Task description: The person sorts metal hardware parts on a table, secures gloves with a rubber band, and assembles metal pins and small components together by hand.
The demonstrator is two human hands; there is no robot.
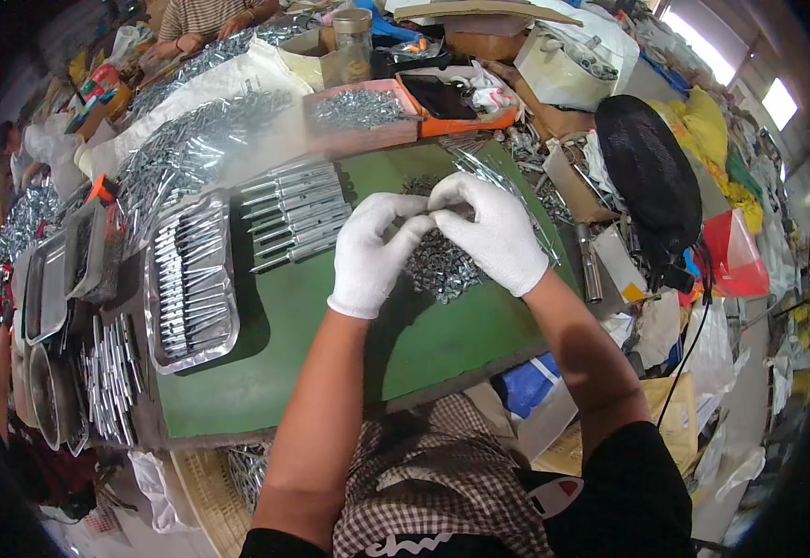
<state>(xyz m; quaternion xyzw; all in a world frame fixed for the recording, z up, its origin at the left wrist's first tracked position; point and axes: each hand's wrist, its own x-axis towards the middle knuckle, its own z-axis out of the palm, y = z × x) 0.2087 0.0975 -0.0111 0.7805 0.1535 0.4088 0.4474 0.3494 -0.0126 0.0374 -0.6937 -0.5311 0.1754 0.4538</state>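
Observation:
Both hands wear white gloves and meet over a green work mat (284, 372). My left hand (372, 256) has its thumb and forefinger pinched close together. Opposite it, my right hand (496, 231) is pinched too, its fingertips against those of the left. Whatever lies between the fingertips is too small or hidden to make out. Beneath them is a heap of small dark metal pieces (442, 270). Left of the hands, several silvery metal rods with thicker sleeves (304, 219) lie side by side. Loose thin rods (521, 200) lie beyond my right hand.
A metal tray (231, 321) of rods stands on the mat's left, with more rods (112, 377) outside it. Behind are a pink bin (326, 142) of small metal parts and an orange box (470, 123). A black mesh-covered object (647, 167) stands right. Another person (205, 23) sits far left.

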